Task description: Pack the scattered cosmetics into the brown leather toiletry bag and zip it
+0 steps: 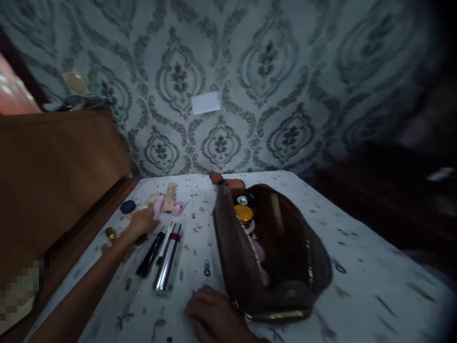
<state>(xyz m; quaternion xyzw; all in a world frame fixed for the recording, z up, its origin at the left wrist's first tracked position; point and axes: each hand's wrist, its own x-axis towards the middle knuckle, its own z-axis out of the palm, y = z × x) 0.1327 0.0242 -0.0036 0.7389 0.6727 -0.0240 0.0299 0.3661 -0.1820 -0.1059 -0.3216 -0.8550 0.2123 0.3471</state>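
My left hand (142,222) reaches out over the bed sheet (357,267) to a small pink tube (158,206), its fingers closed on it. Around it lie a beige tube (168,196), a dark blue round lid (128,206), a gold-capped item (110,233), a black pen-like stick (152,251) and a silver cylinder with a red band (167,263). My right hand (210,314) rests on the near corner of an open brown pouch (285,267). Several cosmetics, one with an orange-gold lid (244,213), sit inside the pouch.
A brown wooden headboard (53,171) runs along the left edge of the bed. Patterned wallpaper with a white switch plate (206,102) is behind. Dark furniture (392,200) stands at the right.
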